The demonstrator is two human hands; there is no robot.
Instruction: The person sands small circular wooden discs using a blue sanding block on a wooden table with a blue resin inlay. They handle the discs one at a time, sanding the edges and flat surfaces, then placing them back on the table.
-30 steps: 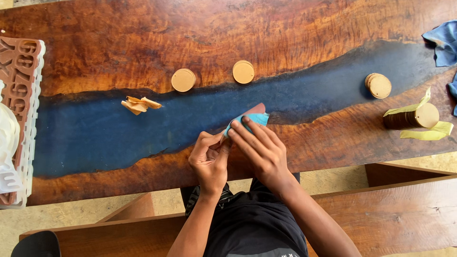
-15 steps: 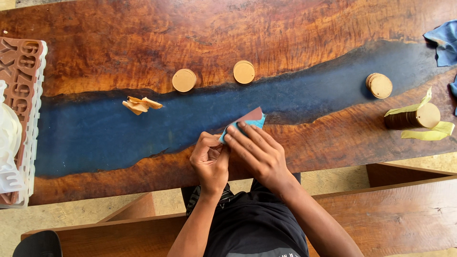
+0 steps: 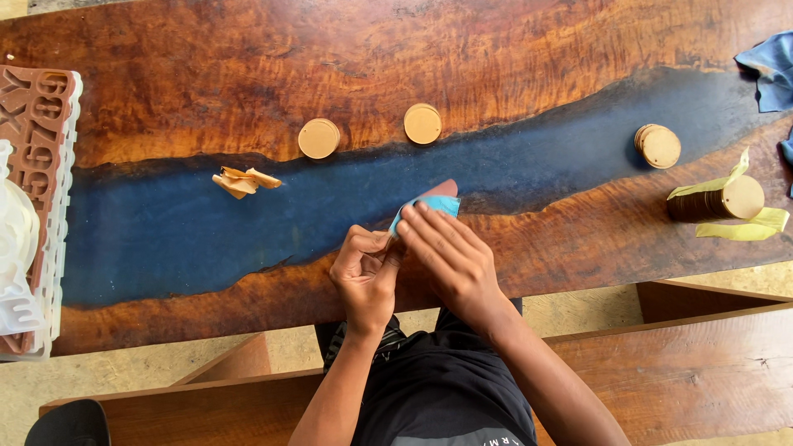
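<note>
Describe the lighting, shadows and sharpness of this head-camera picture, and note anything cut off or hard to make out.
Head view: soft, even daylight with no harsh glare; only small shadows beside the wooden discs and under the hands. The table grain is sharp throughout. The right hand covers most of the folded blue sandpaper, and what the left hand pinches is hidden. The letter mould and blue cloth are cropped by the edges.

Wooden discs (image 3: 319, 138), paper scraps (image 3: 244, 181) and a taped disc stack (image 3: 717, 202) are borne by the table (image 3: 206, 74) beyond the right hand (image 3: 450, 260).
</note>
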